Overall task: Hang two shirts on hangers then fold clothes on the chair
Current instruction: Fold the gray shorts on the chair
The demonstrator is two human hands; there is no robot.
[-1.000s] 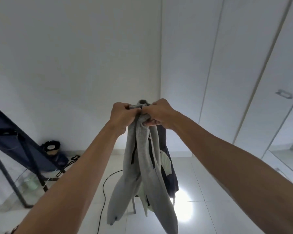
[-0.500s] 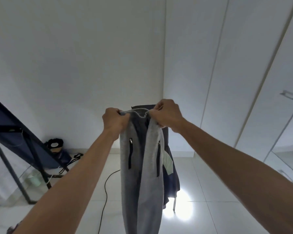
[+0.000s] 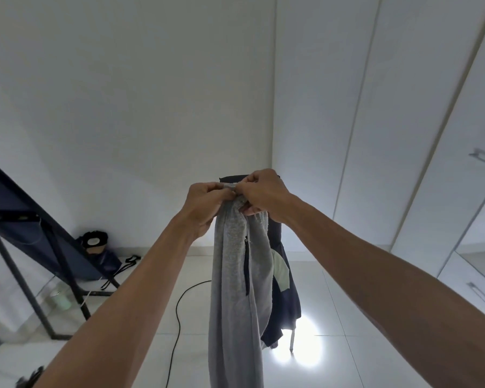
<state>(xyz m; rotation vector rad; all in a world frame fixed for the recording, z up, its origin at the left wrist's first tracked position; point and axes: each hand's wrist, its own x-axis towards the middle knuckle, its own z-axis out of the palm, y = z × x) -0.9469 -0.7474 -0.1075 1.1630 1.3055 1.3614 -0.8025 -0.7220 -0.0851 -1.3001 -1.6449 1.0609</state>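
A garment (image 3: 235, 275) is held up at centre, gripped at its top edge by the left hand (image 3: 205, 203) and the right hand (image 3: 263, 196), set close together. Directly behind it a chair (image 3: 280, 275) is draped with clothes. A cable (image 3: 177, 317) is trailed across the floor (image 3: 347, 345) to the left, a rack (image 3: 39, 247) further left, wardrobe doors (image 3: 403, 135) on the right.

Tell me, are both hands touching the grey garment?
Touching. The head view shows the left hand and right hand both pinching the top edge of the grey garment, which hangs down from them.
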